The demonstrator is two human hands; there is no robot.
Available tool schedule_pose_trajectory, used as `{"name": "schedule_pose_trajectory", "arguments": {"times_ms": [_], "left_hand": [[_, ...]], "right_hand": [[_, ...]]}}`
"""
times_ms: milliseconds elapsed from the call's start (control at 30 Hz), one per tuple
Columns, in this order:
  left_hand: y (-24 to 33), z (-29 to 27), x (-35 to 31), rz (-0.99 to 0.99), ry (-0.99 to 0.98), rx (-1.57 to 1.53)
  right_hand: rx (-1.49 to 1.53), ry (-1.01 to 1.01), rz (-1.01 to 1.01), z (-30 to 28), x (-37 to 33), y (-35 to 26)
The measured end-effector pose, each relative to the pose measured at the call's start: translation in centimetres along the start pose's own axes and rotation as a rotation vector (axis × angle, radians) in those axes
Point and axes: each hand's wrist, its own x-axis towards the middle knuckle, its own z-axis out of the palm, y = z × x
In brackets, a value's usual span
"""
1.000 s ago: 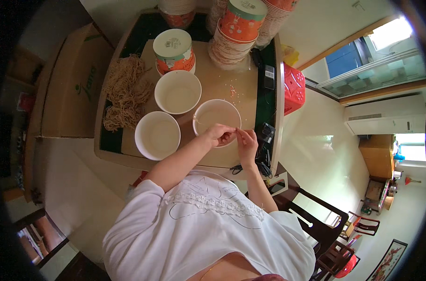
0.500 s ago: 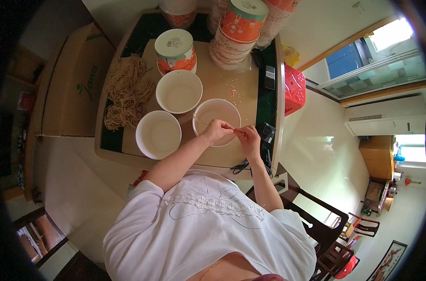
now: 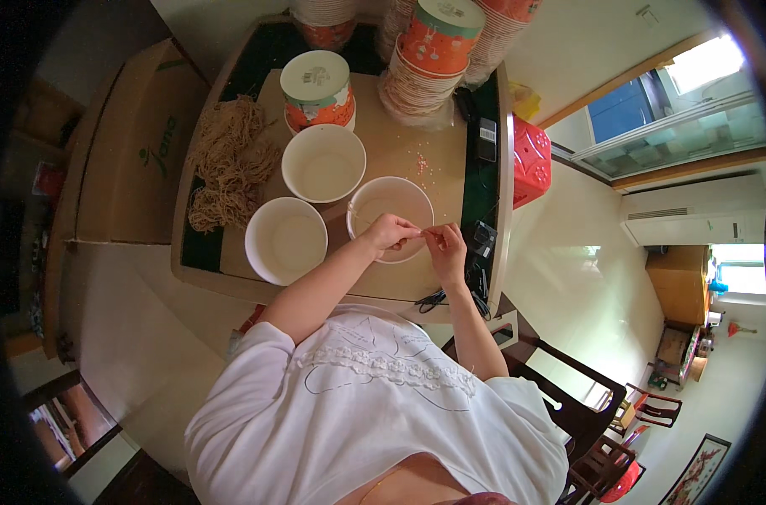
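Over the near right paper tub (image 3: 390, 187), my left hand (image 3: 391, 232) and my right hand (image 3: 446, 248) meet with their fingertips pinched together. A thin pale string (image 3: 354, 212) shows at this tub's left rim and runs toward my left hand. What lies between the fingertips is too small to make out. Two more open white tubs stand close by: one (image 3: 323, 164) behind to the left, another (image 3: 286, 241) at the near left. To their left lies a tangled heap of tan strings (image 3: 231, 160).
Upside-down orange and white tubs (image 3: 317, 97) stand behind, with taller tub stacks (image 3: 438, 42) at the back. Small pink bits (image 3: 422, 164) are scattered on the cardboard (image 3: 446, 194). Black devices (image 3: 485, 139) and cables line the right edge. A large carton (image 3: 130, 151) stands left, a red stool (image 3: 530, 160) right.
My hands stay over the same tub, fingertips together, with only a slight shift of the fingers. The tubs and the string heap have not moved.
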Motion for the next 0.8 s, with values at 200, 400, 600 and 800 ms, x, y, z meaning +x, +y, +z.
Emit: {"name": "schedule_pose_trajectory", "arguments": {"times_ms": [200,400,600,800], "left_hand": [[-0.1,0.0,0.1,0.047,0.054,0.040],[0.7,0.1,-0.3,0.091,0.108,0.042],[0.5,0.0,-0.3,0.108,0.131,0.053],[0.8,0.4,-0.6,0.179,0.148,0.223]], "right_hand": [[-0.016,0.003,0.027,0.2,-0.1,-0.3],[-0.136,-0.003,-0.008,0.3,-0.2,-0.4],[-0.144,0.025,-0.007,0.4,0.3,-1.7],[-0.026,-0.062,0.072,0.2,0.8,-1.1]]}}
